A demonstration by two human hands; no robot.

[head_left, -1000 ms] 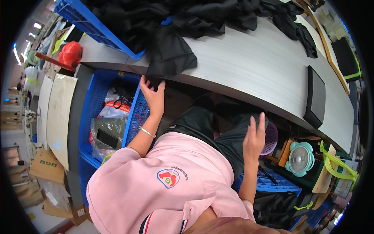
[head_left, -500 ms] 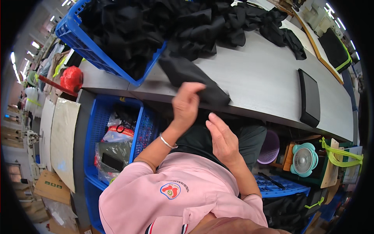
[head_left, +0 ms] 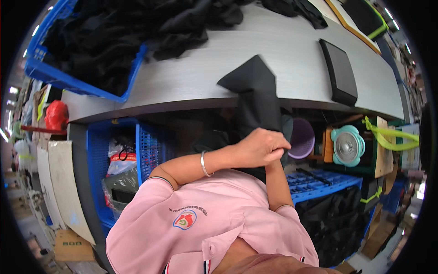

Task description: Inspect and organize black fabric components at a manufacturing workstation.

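A flat black fabric piece (head_left: 260, 107) runs from the grey table down over its front edge toward my body. Its far end lies on the tabletop, folded to a pointed corner. My left hand (head_left: 261, 147), with a silver bangle at the wrist, reaches across to the right and is closed on the near end of the fabric. Right beneath it, my right hand (head_left: 274, 157) meets the left; most of it is covered and its fingers are hidden. A heap of black fabric (head_left: 91, 50) fills a blue crate (head_left: 73, 86) at the far left and spills onto the table.
A black box-like object (head_left: 338, 73) lies on the table (head_left: 301, 59) at right. Below the edge are a purple basket (head_left: 302, 139), a teal fan (head_left: 347, 146) and a blue crate of black fabric (head_left: 315, 185). Another blue crate (head_left: 93, 155) holds bagged items at left.
My hands were apart; now they are together, with the left moved right and toward my body. The black piece has come away from the heap with it. The whole view has shifted.
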